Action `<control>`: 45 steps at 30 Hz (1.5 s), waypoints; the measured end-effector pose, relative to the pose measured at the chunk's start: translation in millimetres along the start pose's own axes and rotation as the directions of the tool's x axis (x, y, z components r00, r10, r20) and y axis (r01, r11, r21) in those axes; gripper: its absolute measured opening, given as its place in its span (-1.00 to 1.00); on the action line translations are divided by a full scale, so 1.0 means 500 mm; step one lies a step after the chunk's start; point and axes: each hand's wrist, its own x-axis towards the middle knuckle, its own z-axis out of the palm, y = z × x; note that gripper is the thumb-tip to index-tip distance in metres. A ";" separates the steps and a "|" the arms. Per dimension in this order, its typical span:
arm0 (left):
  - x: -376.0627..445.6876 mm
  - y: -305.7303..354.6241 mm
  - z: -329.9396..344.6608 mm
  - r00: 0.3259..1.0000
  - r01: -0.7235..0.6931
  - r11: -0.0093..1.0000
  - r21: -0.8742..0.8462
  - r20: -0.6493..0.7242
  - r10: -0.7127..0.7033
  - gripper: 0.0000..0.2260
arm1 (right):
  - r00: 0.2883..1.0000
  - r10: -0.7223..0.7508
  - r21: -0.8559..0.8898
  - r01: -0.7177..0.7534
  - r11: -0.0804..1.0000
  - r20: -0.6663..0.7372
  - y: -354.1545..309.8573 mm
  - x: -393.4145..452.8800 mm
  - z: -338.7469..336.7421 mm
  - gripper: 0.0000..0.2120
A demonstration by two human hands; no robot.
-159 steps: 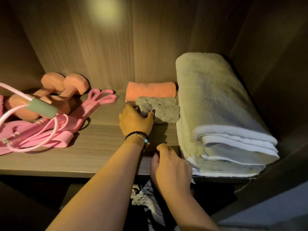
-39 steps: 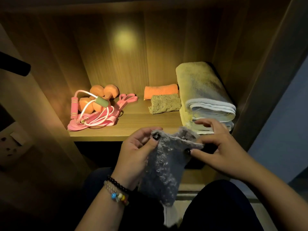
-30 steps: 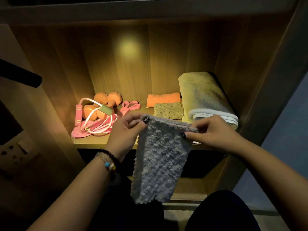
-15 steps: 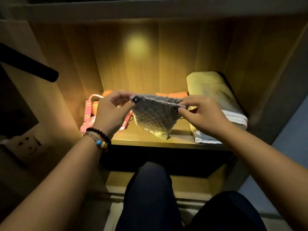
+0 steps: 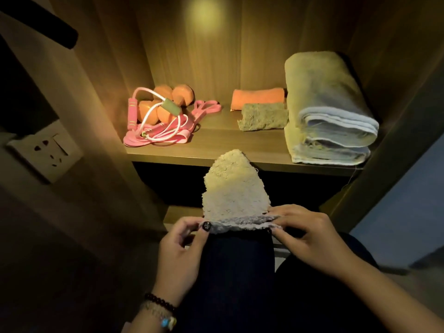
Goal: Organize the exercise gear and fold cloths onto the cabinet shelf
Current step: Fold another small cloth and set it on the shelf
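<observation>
A small fluffy grey cloth [image 5: 234,188] is stretched over my knee, its far end pointing at the shelf. My left hand [image 5: 182,246] pinches its near left corner and my right hand [image 5: 310,239] pinches its near right corner. On the wooden shelf [image 5: 216,145] lie a folded orange cloth [image 5: 257,97], a folded olive cloth [image 5: 263,116] in front of it, and a thick folded towel stack [image 5: 326,111] at the right. Orange dumbbells [image 5: 165,102], a pink jump rope [image 5: 149,116] and a pink resistance band [image 5: 204,109] sit at the left.
The cabinet's left wall [image 5: 96,92] and right wall [image 5: 396,104] close in the shelf. A wall socket [image 5: 45,150] is outside at the left. A lower shelf [image 5: 182,215] shows below. My dark-trousered legs [image 5: 237,272] fill the foreground.
I have lowered the grey cloth from in front of the shelf down onto my knee, both hands still pinching its corners. The view has tilted down and nearer.
</observation>
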 end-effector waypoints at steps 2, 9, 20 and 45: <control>-0.011 0.001 -0.001 0.999 -0.014 1.000 -0.015 -0.033 0.013 -0.85 | 0.999 -0.008 0.053 0.010 0.999 -0.031 -0.010 -0.014 0.004 -0.91; -0.020 -0.007 0.002 0.993 0.029 0.996 -0.080 -0.109 -0.037 -0.87 | 0.961 0.265 0.231 -0.241 0.942 -0.078 -0.044 -0.039 0.033 -0.80; -0.012 -0.004 0.011 0.986 0.087 0.991 0.100 -0.152 -0.071 -0.82 | 0.953 0.188 -0.108 -0.218 0.970 -0.240 -0.071 -0.006 0.081 -0.90; -0.005 0.017 -0.016 0.934 -0.349 0.894 0.282 0.186 0.306 -0.81 | 0.998 0.061 -0.049 -0.062 0.997 -0.031 -0.056 -0.017 0.052 -0.76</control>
